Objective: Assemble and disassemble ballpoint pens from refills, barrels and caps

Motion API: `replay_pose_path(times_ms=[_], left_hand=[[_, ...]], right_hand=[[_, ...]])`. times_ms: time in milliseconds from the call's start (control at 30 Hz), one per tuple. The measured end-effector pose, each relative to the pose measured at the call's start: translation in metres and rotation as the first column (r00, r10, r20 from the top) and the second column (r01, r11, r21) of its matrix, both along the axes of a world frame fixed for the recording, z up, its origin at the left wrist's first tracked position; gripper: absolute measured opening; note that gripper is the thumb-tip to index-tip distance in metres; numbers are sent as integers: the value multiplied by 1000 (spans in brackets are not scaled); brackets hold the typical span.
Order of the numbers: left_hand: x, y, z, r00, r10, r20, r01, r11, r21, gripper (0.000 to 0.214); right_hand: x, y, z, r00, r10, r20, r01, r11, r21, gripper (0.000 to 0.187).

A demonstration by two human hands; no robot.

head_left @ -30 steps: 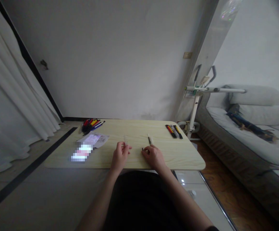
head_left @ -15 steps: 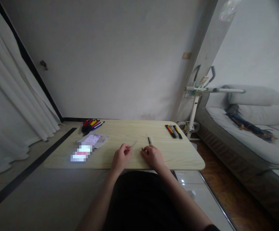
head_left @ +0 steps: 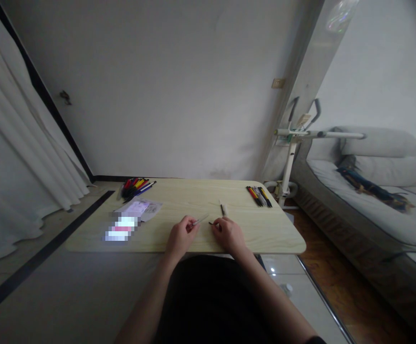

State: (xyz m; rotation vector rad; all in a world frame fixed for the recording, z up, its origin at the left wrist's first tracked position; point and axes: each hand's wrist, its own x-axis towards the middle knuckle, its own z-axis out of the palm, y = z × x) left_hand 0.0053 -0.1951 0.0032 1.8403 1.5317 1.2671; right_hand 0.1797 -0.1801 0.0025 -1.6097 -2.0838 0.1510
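Observation:
My left hand (head_left: 184, 232) is closed in a pinch on a thin, pale, see-through pen part (head_left: 202, 219), which points up and to the right. To its right, my right hand (head_left: 228, 232) pinches a small black piece (head_left: 211, 223) whose tip shows at the fingertips; the rest is hidden by the fingers. The two held pieces are apart, with a small gap between them. Just beyond my right hand lies a short black-and-white pen part (head_left: 223, 209) on the pale wooden table (head_left: 189, 196).
A heap of coloured pens (head_left: 136, 187) lies at the table's far left, and a row of pens (head_left: 259, 196) at the far right. A lit phone (head_left: 122, 228), blurred out, rests by a sheet of paper (head_left: 151, 210). Exercise equipment (head_left: 289, 162) and a sofa (head_left: 372, 200) stand to the right.
The pale pen part in my left hand has tilted lower and its tip has come nearer to my right hand. The black piece has shifted slightly left.

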Motion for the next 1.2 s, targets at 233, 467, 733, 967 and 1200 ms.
replay_pose_path(times_ms=[233,467,733,967,1200], left_hand=[[-1,1,-3,1000,10,-24,-10,1000,21,16],[-1,1,-2,999,4,-33,-4,1000,7,16],[0,0,-1,1000,17,12,-17,1000,-13,16],[0,-1,1,1000,-3,27,4,1000,-19,16],[0,-2,3,1000,0,27,1,1000,-13,15]], right_hand=[[2,1,-5,999,3,-48,-1,999,33,17],[2,1,-6,998,-10,-69,12,999,37,17],[4,3,-3,990,14,-138,-13,1000,6,14],[7,5,-4,958,37,-286,-46,999,-23,15],[8,6,-5,934,51,-355,-61,998,-17,14]])
